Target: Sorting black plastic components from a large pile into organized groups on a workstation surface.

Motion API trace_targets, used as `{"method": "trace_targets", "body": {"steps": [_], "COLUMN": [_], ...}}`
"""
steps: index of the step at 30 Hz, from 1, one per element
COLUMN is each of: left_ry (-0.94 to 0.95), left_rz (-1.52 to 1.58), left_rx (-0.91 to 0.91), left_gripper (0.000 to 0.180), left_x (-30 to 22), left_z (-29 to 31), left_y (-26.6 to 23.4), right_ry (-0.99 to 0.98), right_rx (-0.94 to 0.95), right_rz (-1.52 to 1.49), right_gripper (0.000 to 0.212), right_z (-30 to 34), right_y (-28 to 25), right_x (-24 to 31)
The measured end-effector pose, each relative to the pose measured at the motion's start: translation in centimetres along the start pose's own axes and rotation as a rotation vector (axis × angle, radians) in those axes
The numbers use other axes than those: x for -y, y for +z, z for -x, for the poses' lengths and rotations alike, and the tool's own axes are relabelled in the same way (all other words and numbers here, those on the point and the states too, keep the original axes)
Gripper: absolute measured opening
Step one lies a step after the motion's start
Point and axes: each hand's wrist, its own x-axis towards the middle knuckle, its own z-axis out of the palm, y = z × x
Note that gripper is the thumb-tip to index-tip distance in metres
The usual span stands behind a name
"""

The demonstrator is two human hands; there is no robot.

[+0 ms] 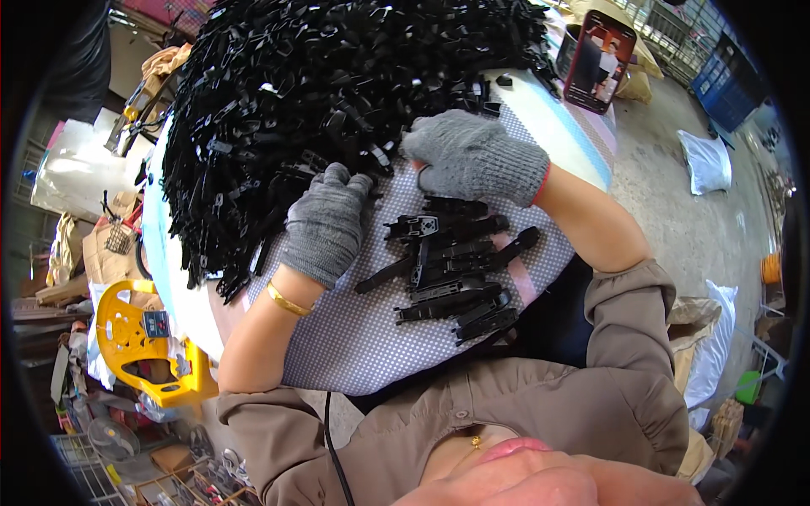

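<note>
A large heap of black plastic clip-like pieces (337, 76) covers the far side of a table with a dotted grey and white cover (337, 354). My left hand (325, 226), in a grey knit glove, is closed at the heap's near edge. Its fingertips curl among the black pieces, and what they hold is hidden. My right hand (474, 158), gloved alike, is closed just right of the heap, its fingers curled inward; anything within them is out of sight. Below the right hand, a smaller group of similar black pieces (456, 270) lies roughly in a stack near the table's front edge.
A phone (599, 63) with a lit screen stands upright at the table's far right, against a dark round container (567, 51). A yellow plastic chair (139, 337) is beside the table on the left. White sacks (707, 160) lie on the concrete floor at right.
</note>
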Motion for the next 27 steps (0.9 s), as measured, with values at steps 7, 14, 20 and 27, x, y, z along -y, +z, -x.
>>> {"method": "trace_targets", "body": {"steps": [7, 14, 20, 27], "left_ry": [0.312, -0.123, -0.273, -0.275], "left_rz": [0.11, 1.266, 1.538, 1.685], "left_rx": [-0.625, -0.208, 0.045, 0.264], "left_gripper": [0.019, 0.018, 0.038, 0.042], "left_x": [0.5, 2.4, 1.6, 0.5], "left_z": [-0.2, -0.1, 0.3, 0.5], "left_y": [-0.8, -0.1, -1.8, -1.9], "right_ry": [-0.207, -0.042, -0.045, -0.076], "right_rx": [-0.158, -0.06, -0.095, -0.137], "right_rz": [-0.155, 0.09, -0.215, -1.156], "right_gripper": [0.029, 0.025, 0.021, 0.024], "right_z": [-0.2, 0.2, -0.9, -0.4], "right_y": [1.3, 0.7, 0.7, 0.9], "right_x": [-1.2, -1.1, -1.7, -2.1]}}
